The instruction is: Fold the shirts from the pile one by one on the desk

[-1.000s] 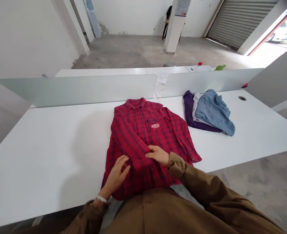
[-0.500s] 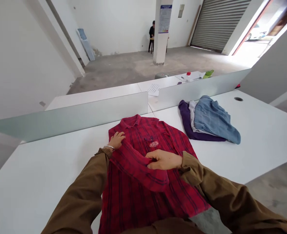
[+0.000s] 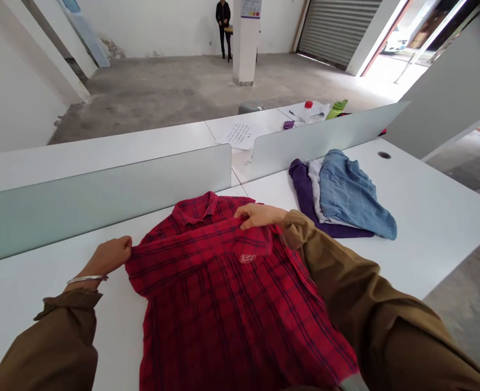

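A red plaid shirt (image 3: pixel 240 304) lies spread on the white table, its collar toward the low divider. One sleeve stretches across the chest, lifted a little, between my two hands. At the left, my left hand (image 3: pixel 112 255) is closed on the sleeve's outer fold near the shoulder. My right hand (image 3: pixel 260 215) pinches the sleeve's upper edge near its other end, over the right chest, just above a round pale emblem (image 3: pixel 247 258). The shirt's lower hem runs toward my body, partly out of view.
Folded clothes lie at the right: a blue garment (image 3: pixel 348 190) over a whitish one and a purple one (image 3: pixel 303 187). A low frosted divider (image 3: pixel 105 198) crosses behind the shirt. Beyond it are papers (image 3: pixel 240 134), a red-capped bottle (image 3: pixel 307 111) and a green bottle (image 3: pixel 338 108). A person (image 3: pixel 223 24) stands far back.
My left hand has moved left, drawing the shoulder end of the sleeve outward. My right hand has moved up toward the collar with the sleeve, which now lies straighter across the chest.
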Motion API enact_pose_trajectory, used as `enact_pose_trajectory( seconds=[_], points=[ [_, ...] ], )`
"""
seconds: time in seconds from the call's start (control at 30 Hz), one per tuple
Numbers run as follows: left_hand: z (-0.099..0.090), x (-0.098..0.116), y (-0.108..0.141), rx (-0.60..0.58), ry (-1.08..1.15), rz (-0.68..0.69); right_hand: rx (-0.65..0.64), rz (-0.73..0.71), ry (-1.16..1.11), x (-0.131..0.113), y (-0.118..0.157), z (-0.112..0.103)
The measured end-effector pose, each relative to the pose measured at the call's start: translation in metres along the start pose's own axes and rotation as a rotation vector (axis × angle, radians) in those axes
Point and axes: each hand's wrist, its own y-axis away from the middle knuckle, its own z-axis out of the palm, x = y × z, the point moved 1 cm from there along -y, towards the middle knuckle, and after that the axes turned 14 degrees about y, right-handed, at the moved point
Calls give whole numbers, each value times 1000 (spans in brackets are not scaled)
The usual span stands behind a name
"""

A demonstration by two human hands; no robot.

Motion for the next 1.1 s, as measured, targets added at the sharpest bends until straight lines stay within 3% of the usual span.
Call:
enact_pose_trajectory(
  seconds=[0.07,0.13,0.2,0.27,0.37,0.47,0.6,0.7,0.83,0.9,0.97,1.1],
  points=[
    [7,-5,-6,17,-9,-82,114,149,170,16,-24,-4],
    [16,-5,-8,144,-35,-70,236,267,321,28,-39,-2],
    [27,4,-4,356,-44,91,346,320,424,34,-46,9],
    [43,17,6,496,-25,328,420,311,486,38,-47,29],
    [75,31,22,481,4,458,431,257,547,42,-47,67],
    [107,27,28,453,31,376,393,210,567,49,-51,95],
    [124,14,25,413,70,360,460,157,452,60,-47,89],
    [118,17,31,435,83,361,638,221,327,69,-12,66],
    [113,37,55,490,112,360,742,516,157,86,79,64],
    [117,48,67,470,107,381,678,669,115,88,130,80],
    [123,56,75,445,99,381,530,763,113,84,174,105],
    [136,64,80,418,62,311,233,824,100,61,220,160]
  ],
)
